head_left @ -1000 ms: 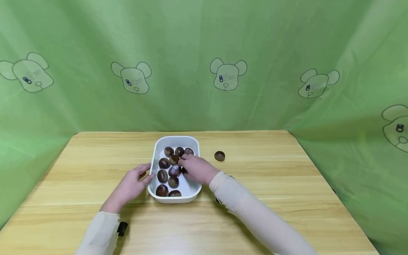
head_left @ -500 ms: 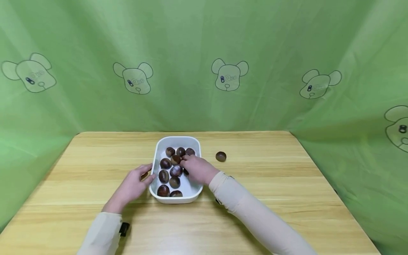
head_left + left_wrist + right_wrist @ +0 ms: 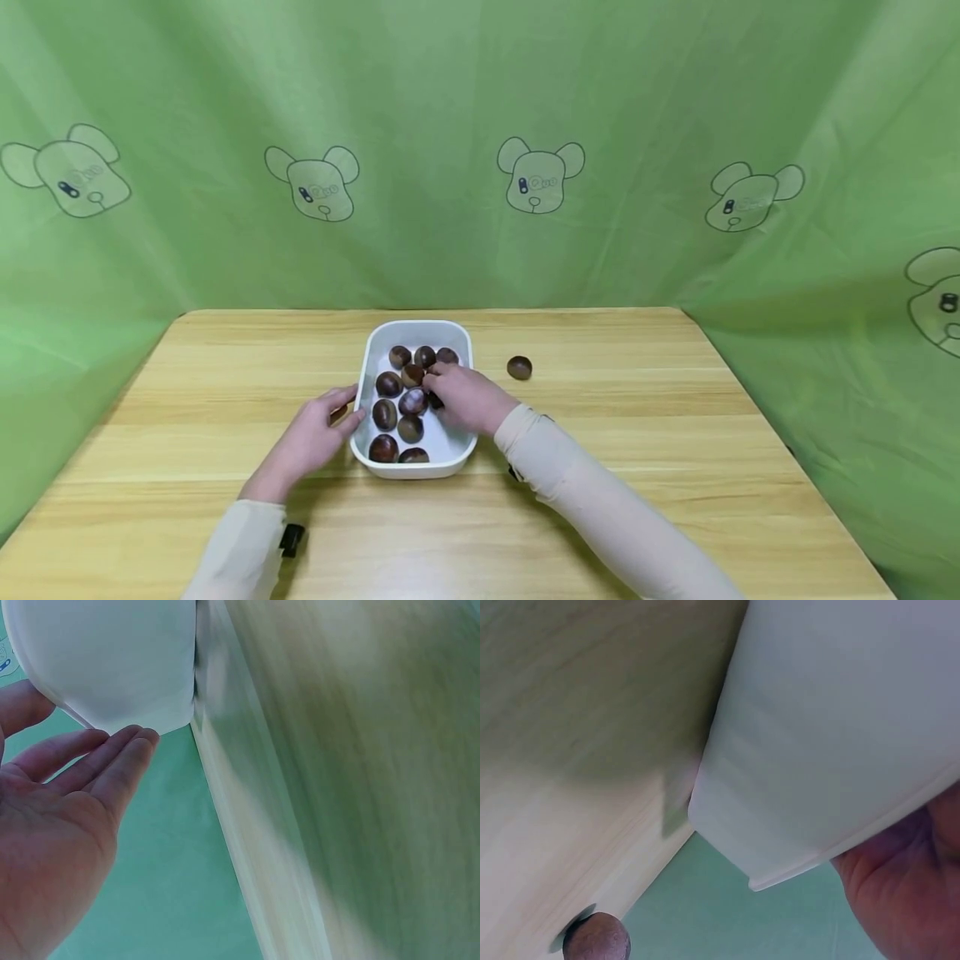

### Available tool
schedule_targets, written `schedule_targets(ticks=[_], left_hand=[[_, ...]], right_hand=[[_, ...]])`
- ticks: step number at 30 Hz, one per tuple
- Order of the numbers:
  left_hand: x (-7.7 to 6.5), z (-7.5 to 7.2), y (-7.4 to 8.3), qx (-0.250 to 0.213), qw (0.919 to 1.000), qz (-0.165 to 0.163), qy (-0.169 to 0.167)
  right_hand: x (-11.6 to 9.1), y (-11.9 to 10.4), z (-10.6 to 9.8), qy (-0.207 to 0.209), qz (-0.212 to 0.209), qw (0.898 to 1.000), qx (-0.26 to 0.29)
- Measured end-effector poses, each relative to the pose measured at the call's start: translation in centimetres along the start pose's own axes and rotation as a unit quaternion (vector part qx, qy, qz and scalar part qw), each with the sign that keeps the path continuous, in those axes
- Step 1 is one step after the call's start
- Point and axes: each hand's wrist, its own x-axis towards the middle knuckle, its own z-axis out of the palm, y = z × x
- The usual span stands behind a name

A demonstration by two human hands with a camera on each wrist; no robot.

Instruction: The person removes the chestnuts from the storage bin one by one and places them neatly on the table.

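Note:
A white rectangular tray [image 3: 450, 446] stands on the table with several brown chestnuts [image 3: 384, 414] in it. My left hand [image 3: 311, 433] holds the tray's left side, thumb at the rim and fingers against the outer wall; the left wrist view shows these fingers [image 3: 124, 761] touching the white wall. My right hand [image 3: 468, 398] reaches over the right rim into the tray. Its fingers pinch a dark chestnut [image 3: 436, 402], mostly hidden beneath them. In the right wrist view the tray wall hides the right fingertips.
One loose chestnut [image 3: 519, 367] lies on the wooden table [image 3: 637, 400] to the right of the tray. Behind the table's far edge hangs a green curtain [image 3: 427, 250] with mouse-head drawings, which also flanks both sides.
The right fingers and the dark chestnut under them have shifted very slightly inside the tray. My left hand keeps its place on the tray; the other chestnuts look unmoved.

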Motion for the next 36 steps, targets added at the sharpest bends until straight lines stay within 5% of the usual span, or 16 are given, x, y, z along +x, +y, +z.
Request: schedule_targets(ticks=[8,17,36], left_hand=[[0.0,0.0,0.0,0.003,1.0000,0.005,0.001],[0.1,0.1,-0.3,0.006,1.0000,0.006,0.000],[-0.1,0.0,-0.1,0.003,0.9999,0.016,0.001]], right_hand=[[-0.2,0.3,-0.9,-0.001,0.022,0.999,0.050],[-1.1,1.2,-2.3,0.054,0.036,0.985,0.161],[-2.5,3.4,-3.4,0.142,0.065,0.965,0.212]])
